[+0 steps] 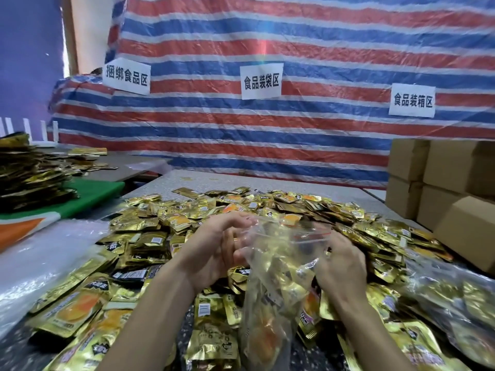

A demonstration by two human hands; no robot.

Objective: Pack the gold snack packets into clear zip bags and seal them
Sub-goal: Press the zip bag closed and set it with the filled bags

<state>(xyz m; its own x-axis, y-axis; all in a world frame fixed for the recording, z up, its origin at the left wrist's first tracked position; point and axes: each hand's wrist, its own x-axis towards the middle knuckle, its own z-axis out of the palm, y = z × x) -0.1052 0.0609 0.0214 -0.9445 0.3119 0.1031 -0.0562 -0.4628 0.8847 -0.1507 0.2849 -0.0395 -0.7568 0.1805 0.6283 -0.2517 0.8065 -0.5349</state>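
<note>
A big heap of gold snack packets (203,215) covers the grey table (294,183) in front of me. Between my hands stands a clear zip bag (270,290) with a red strip at its mouth, holding several gold packets. My left hand (214,250) grips the bag's left edge near the mouth, fingers curled. My right hand (340,266) pinches the bag's right edge just under the red strip. The bag's mouth looks open, though the plastic is blurred.
Filled clear bags (455,303) lie at the right. Cardboard boxes (450,188) are stacked at the far right. A stack of gold packets (29,172) sits on a green board (93,194) at the left, with bubble wrap (40,263) below it. A striped tarp (267,135) hangs behind.
</note>
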